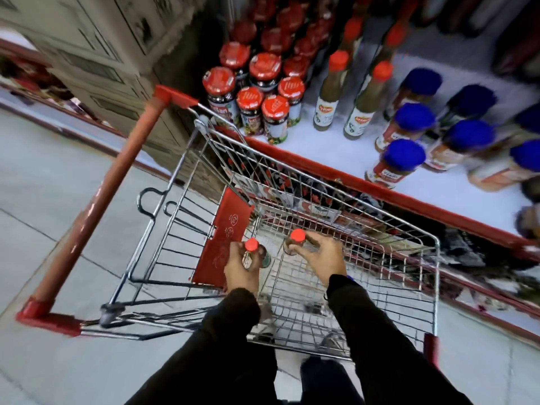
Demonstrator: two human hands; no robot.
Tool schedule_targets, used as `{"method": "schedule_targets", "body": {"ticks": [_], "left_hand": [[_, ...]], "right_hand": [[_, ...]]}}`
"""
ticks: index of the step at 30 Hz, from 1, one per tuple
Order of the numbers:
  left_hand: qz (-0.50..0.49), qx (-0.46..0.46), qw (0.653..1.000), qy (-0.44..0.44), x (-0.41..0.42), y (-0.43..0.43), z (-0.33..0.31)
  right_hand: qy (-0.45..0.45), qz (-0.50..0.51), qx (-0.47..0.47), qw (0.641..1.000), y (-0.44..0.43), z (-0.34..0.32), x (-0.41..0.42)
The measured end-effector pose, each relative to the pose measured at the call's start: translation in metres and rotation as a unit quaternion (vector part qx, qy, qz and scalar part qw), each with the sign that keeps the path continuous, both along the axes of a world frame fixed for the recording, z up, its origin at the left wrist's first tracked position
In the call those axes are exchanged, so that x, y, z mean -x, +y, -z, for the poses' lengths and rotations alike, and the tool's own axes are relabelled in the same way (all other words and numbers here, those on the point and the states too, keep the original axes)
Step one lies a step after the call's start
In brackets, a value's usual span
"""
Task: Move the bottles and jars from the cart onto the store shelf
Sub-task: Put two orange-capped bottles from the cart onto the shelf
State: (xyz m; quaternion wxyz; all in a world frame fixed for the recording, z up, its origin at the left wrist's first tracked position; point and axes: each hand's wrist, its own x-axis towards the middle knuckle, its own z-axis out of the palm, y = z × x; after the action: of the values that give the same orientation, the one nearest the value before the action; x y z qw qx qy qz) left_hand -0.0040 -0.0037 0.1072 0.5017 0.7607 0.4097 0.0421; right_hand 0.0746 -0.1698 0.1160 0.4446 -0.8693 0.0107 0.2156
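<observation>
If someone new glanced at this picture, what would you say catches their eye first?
Probably the two hands low in the wire cart: the left hand and right hand each grip a small red-capped bottle, the left bottle and the right bottle. Next, the white shelf upper right, with red-lidded jars clustered at its left end and blue-capped jars to the right.

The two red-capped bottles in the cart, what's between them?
In the head view, only bare cart wire shows between the left hand's bottle and the right hand's bottle.
</observation>
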Motion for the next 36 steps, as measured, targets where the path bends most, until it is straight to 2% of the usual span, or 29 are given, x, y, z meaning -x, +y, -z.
{"method": "schedule_targets", "body": {"ticks": [3, 7, 11, 16, 22, 28, 36], "left_hand": [[0.074, 0.007, 0.992, -0.103, -0.011, -0.003, -0.037], [0.124, 0.001, 0.972, -0.198, -0.035, -0.008, -0.084], [0.155, 0.040, 0.954, -0.255, -0.070, -0.014, -0.122], [0.183, 0.038, 0.932, -0.311, -0.124, -0.024, -0.163], [0.193, 0.057, 0.923, -0.327, -0.178, -0.028, -0.180], [0.210, 0.051, 0.928, -0.303, -0.202, -0.029, -0.173], [0.247, -0.007, 0.928, -0.280, -0.217, -0.031, -0.159]], "right_hand": [[-0.020, 0.035, -0.021, 0.999, -0.012, -0.035, -0.004], [-0.096, 0.069, -0.054, 0.992, -0.027, -0.079, -0.013], [-0.190, 0.114, -0.072, 0.973, -0.035, -0.117, -0.029], [-0.278, 0.164, -0.089, 0.942, -0.035, -0.157, -0.059], [-0.285, 0.178, -0.062, 0.940, -0.028, -0.168, -0.103], [-0.273, 0.193, -0.011, 0.942, -0.021, -0.159, -0.125], [-0.265, 0.183, 0.050, 0.945, -0.016, -0.159, -0.138]]}}
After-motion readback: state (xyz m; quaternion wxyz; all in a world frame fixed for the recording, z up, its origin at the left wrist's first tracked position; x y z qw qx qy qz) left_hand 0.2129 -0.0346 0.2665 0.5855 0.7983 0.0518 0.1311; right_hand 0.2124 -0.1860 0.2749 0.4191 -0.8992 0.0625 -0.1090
